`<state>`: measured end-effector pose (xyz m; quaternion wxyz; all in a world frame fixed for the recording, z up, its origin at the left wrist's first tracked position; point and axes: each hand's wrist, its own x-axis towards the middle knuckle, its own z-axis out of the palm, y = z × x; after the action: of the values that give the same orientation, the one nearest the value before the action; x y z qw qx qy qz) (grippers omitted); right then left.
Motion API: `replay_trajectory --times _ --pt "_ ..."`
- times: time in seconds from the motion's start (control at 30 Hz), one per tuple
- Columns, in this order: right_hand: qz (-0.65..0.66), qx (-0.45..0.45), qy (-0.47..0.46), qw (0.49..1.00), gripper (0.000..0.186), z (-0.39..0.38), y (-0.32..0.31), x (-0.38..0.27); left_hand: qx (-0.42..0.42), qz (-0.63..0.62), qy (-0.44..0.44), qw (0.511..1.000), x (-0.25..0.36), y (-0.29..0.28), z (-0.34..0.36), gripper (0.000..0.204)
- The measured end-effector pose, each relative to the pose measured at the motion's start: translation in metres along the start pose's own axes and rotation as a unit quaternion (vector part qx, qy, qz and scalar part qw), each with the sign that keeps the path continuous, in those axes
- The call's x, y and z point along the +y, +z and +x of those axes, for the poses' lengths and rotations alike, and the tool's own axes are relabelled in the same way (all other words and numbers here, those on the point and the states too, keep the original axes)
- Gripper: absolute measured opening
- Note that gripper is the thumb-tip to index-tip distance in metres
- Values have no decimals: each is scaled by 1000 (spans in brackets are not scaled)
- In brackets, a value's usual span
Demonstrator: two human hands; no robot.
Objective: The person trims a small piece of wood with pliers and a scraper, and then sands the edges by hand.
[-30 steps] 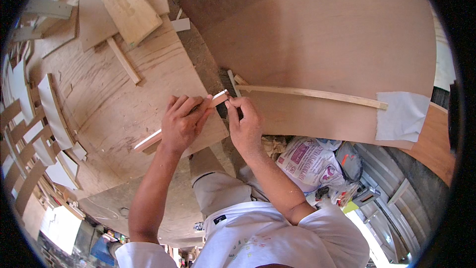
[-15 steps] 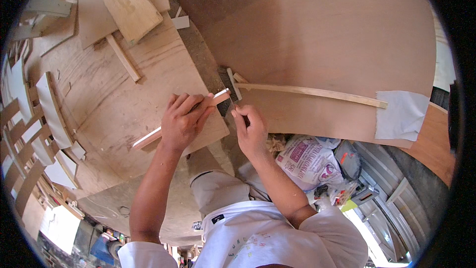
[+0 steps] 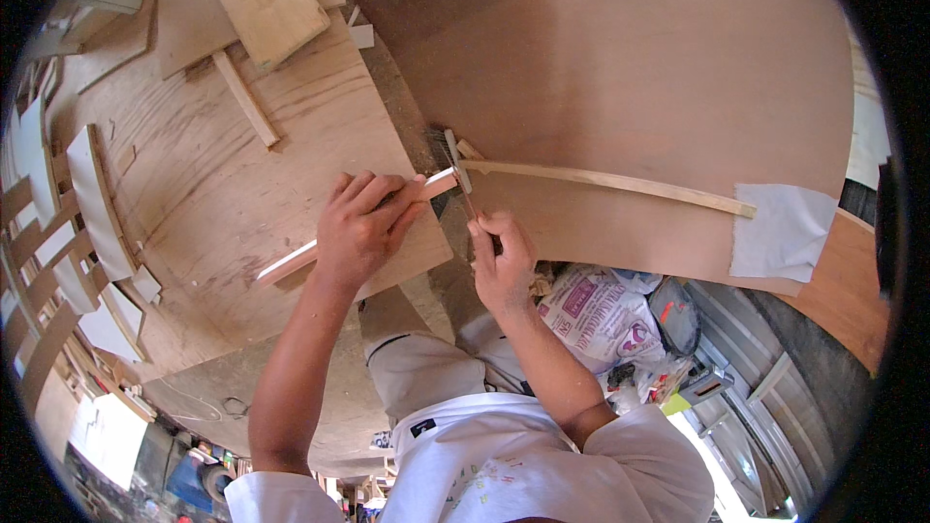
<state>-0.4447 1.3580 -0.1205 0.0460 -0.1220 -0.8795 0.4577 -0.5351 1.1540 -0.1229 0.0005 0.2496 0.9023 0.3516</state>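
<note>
My left hand (image 3: pixel 363 232) grips a narrow wooden strip (image 3: pixel 288 264) with a white top, held over the plywood work board (image 3: pixel 213 213), its far end out past the board's edge. My right hand (image 3: pixel 502 257) is closed on a thin blade-like tool (image 3: pixel 465 197), whose exact kind I cannot make out, upright against the strip's far end. Just beyond that end lies a brush (image 3: pixel 451 147) with dark bristles on the edge of the large curved plywood sheet (image 3: pixel 630 68). A long pale batten (image 3: pixel 601 177) lies across that sheet from the brush toward a white cloth (image 3: pixel 780 230).
On the left board are a thick plank (image 3: pixel 262 0), a short batten (image 3: pixel 242 97) and white-faced offcuts (image 3: pixel 102 194). Below the right sheet sit a printed sack (image 3: pixel 591 315), a dark bag (image 3: pixel 673 320) and corrugated metal (image 3: pixel 756 407).
My right hand has moved slightly right and down, bringing more of the thin tool into view. My left hand and the strip's tip have shifted a little up and right.
</note>
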Motion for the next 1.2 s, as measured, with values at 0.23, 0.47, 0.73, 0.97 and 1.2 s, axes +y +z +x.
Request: replay_trajectory --times 0.23,0.47,0.73,0.97,1.2 --pt "16 -15 16 1000 11 4 -1 -2 -7 -1 -10 1000 -1 1 0 33" --pt "24 -45 25 998 12 24 6 -6 -19 2 -29 999 4 -2 1 33" --pt "17 -49 54 997 13 16 5 -9 -25 14 -15 999 3 -3 2 33" --pt "40 -47 53 997 12 20 8 -2 -24 7 6 1000 0 -2 1 36" --pt "29 -58 48 997 12 15 6 1 -24 4 1 1000 0 -1 1 35"
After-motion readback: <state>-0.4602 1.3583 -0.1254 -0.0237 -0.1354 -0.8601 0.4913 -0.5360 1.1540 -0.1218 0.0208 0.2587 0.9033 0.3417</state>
